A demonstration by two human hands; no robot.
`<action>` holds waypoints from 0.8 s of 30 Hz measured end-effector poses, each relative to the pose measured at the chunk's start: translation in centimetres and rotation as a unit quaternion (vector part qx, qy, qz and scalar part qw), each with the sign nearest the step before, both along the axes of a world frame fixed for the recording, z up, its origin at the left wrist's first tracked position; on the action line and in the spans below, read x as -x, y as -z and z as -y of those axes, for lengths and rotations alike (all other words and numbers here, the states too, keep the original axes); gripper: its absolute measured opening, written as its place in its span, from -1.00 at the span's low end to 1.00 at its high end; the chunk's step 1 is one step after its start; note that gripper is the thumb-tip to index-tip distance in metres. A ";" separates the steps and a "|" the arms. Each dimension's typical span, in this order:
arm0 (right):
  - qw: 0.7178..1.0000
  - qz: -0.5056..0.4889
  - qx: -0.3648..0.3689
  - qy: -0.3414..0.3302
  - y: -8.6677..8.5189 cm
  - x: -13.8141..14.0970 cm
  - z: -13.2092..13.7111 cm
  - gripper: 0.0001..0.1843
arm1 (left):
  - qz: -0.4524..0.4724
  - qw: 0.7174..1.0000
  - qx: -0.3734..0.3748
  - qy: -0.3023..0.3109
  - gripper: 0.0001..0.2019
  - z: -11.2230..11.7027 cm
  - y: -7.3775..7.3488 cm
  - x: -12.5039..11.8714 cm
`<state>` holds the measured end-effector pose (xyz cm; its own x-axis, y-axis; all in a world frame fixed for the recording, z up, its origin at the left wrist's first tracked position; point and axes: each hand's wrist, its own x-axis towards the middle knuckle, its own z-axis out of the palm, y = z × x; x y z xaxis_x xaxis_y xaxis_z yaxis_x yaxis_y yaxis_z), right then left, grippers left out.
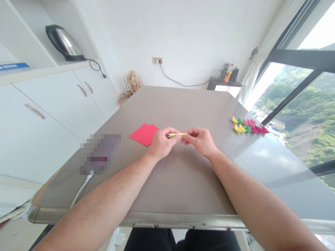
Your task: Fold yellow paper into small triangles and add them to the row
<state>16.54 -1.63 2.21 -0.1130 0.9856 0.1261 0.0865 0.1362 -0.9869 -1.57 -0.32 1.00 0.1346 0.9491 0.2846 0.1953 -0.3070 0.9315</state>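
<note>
A small folded piece of yellow paper [178,134] is held level above the middle of the table. My left hand [162,143] pinches its left end between thumb and fingers. At the other end, the thumb and fingers of my right hand [201,140] are closed on the paper. Just left of my left hand lie red paper sheets [143,134], flat on the table and partly covered by that hand. Over on the right side stand several small folded paper pieces in two rows: yellow [240,129], green [248,128] and pink or magenta [258,129].
The grey table [180,184] spans the view. A blurred-out device [102,153] with a white cable [80,191] lies at left. A kettle [64,43] stands on a shelf. Bottles [230,74] stand on a small cabinet at the back right, beside the window [295,94].
</note>
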 end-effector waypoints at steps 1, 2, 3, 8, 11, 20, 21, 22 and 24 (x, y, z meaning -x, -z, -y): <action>1.000 -0.003 -0.001 -0.003 0.1 0.0 0.0 -0.68 | -0.002 1.000 -0.001 -0.001 -0.78 0.0 0.0 0.0; 1.000 -0.005 -0.002 -0.006 0.1 0.0 -0.1 -0.67 | -0.004 1.000 -0.002 -0.002 -0.78 0.0 0.0 0.0; 1.000 -0.008 -0.002 -0.007 0.2 0.0 -0.1 -0.67 | -0.005 1.000 -0.003 -0.002 -0.78 0.0 0.0 0.0; 1.000 -0.011 -0.001 -0.004 0.1 0.1 0.0 -0.68 | 0.001 1.000 0.001 0.001 -0.79 0.0 0.0 0.0; 1.000 -0.015 0.002 -0.002 -0.1 0.2 0.2 -0.66 | 0.007 1.000 0.003 -0.005 -0.80 0.0 0.0 0.0; 1.000 -0.023 -0.001 -0.009 -0.3 0.2 0.2 -0.62 | -0.006 1.000 -0.002 -0.009 -0.78 0.0 0.0 0.1; 1.000 -0.023 -0.001 -0.009 -0.2 0.2 0.1 -0.61 | -0.008 1.000 -0.003 -0.009 -0.78 0.0 0.0 0.1; 1.000 -0.022 0.000 -0.009 -0.2 0.1 0.1 -0.61 | -0.008 1.000 -0.004 -0.009 -0.78 0.0 0.0 0.1; 1.000 -0.023 -0.001 -0.006 -0.1 0.2 0.1 -0.61 | -0.005 1.000 -0.003 -0.007 -0.78 0.0 0.0 0.1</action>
